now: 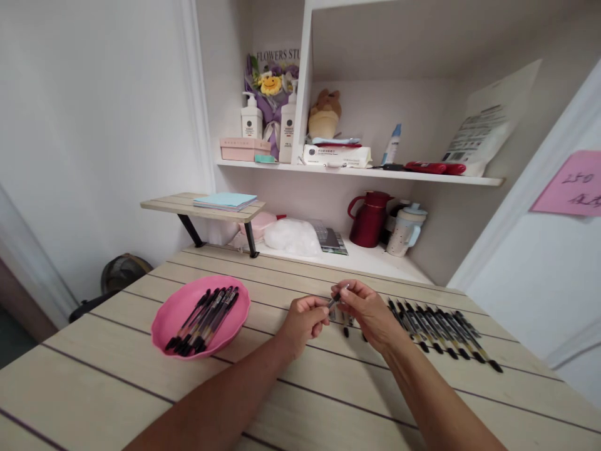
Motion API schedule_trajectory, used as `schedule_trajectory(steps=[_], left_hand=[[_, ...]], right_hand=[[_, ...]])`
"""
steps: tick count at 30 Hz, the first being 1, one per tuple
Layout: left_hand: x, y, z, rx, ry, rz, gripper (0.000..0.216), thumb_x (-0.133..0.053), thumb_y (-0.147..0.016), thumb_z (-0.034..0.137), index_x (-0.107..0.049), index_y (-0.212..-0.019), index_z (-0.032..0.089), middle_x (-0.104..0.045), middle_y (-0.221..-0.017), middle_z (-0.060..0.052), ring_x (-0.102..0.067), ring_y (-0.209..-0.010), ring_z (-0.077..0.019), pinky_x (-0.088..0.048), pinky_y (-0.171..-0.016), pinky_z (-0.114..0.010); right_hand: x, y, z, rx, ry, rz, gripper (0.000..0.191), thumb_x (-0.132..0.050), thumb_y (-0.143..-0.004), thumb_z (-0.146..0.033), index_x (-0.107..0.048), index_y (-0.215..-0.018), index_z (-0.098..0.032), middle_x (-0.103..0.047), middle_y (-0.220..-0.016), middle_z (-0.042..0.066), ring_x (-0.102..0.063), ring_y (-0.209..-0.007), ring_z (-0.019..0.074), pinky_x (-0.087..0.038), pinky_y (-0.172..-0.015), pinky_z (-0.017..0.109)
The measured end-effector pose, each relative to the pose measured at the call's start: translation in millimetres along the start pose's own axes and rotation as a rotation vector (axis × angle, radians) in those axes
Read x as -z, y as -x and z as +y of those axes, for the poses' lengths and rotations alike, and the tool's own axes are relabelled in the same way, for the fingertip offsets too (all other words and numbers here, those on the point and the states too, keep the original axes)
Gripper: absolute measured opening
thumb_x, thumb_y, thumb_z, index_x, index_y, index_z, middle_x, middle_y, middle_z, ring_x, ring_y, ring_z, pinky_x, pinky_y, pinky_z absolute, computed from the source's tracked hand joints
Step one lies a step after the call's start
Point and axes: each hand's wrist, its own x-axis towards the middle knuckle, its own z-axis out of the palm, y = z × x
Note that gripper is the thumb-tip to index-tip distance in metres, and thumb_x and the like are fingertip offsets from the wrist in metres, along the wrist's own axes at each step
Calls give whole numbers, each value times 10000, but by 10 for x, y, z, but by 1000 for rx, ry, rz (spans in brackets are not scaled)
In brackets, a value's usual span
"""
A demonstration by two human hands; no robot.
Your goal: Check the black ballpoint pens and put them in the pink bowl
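My left hand (303, 324) pinches one end of a black-and-clear pen (335, 299) above the table. At the pen's other, upper end, the fingers of my right hand (369, 313) are closed. Partly hidden behind my right hand, a few small pen parts or pens (346, 327) lie on the tabletop. To the right, several pens (436, 329) lie side by side in a slanted row, black ends toward me. Left of my hands, a pink bowl (162, 313) with a wavy rim holds several black-capped pens (209, 319) heaped together.
The slatted wooden table (300, 407) carries a small raised stand (169, 203) with blue paper (226, 200) at the back left. Behind are a plastic bag (292, 237), a red jug (369, 219) and a pale tumbler (406, 232). A loaded shelf (404, 176) runs above.
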Motion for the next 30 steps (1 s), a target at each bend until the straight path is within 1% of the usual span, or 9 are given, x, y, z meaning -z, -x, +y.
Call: schedule_trajectory(steps=[3,5,7,11,15,17,20,25,30], left_hand=[[-1,-4,-4,-9,2,-1,230,-616,-613,312,-581,-749,131,-532,-537,33,-327,-337,-15,-144,-366,-180],[-2,-5,-9,-12,-4,10,223,-620,-606,307,-580,-738,131,-531,-530,34,-323,-332,-14,-140,-364,-180],[-3,-4,-13,-9,4,21,215,-622,-602,302,-571,-725,134,-531,-524,36,-320,-327,-12,-132,-362,-181],[-5,7,-8,5,38,0,215,-614,-614,306,-563,-737,137,-535,-531,36,-321,-324,-12,-120,-359,-181],[-3,12,-3,9,-2,-8,207,-611,-619,292,-573,-737,126,-528,-525,36,-323,-324,-12,-125,-354,-181],[1,6,-7,9,2,4,204,-612,-618,289,-568,-737,130,-530,-524,36,-322,-324,-12,-129,-355,-180],[10,-6,-16,13,27,15,204,-613,-615,301,-556,-723,137,-533,-524,35,-319,-325,-13,-132,-357,-180],[23,-8,-21,12,-24,21,231,-635,-598,310,-580,-720,122,-535,-527,28,-326,-334,-13,-148,-363,-181],[29,-7,-22,15,12,25,208,-616,-607,290,-574,-733,130,-540,-525,32,-330,-326,-14,-127,-365,-181]], right_hand=[[3,-2,10,-4,-50,-36,319,-728,-564,-400,-643,-793,-195,-659,-905,62,-595,-792,183,-465,-671,292],[1,2,12,29,-25,42,260,-749,-538,-377,-622,-668,-191,-661,-815,39,-591,-728,162,-462,-643,271],[-4,10,6,28,-8,72,249,-755,-534,-361,-616,-664,-201,-661,-781,23,-587,-696,150,-460,-629,264],[-11,24,-1,-32,-113,-96,313,-716,-592,-377,-647,-848,-211,-660,-908,53,-596,-798,175,-461,-699,303],[-12,11,40,38,-73,11,188,-740,-572,-323,-614,-615,-191,-653,-752,8,-577,-685,126,-445,-660,249],[-17,8,48,31,-54,25,190,-738,-575,-328,-626,-664,-204,-656,-759,5,-579,-696,130,-446,-660,253],[-26,13,41,-11,-88,-61,276,-712,-604,-366,-652,-828,-216,-660,-886,39,-588,-801,162,-453,-708,288],[-27,-2,65,39,-12,57,193,-747,-556,-333,-627,-600,-188,-653,-741,13,-569,-674,130,-448,-641,245],[0,-16,78,-5,-99,11,262,-723,-597,-333,-678,-816,-198,-672,-863,31,-590,-763,141,-453,-672,244]])
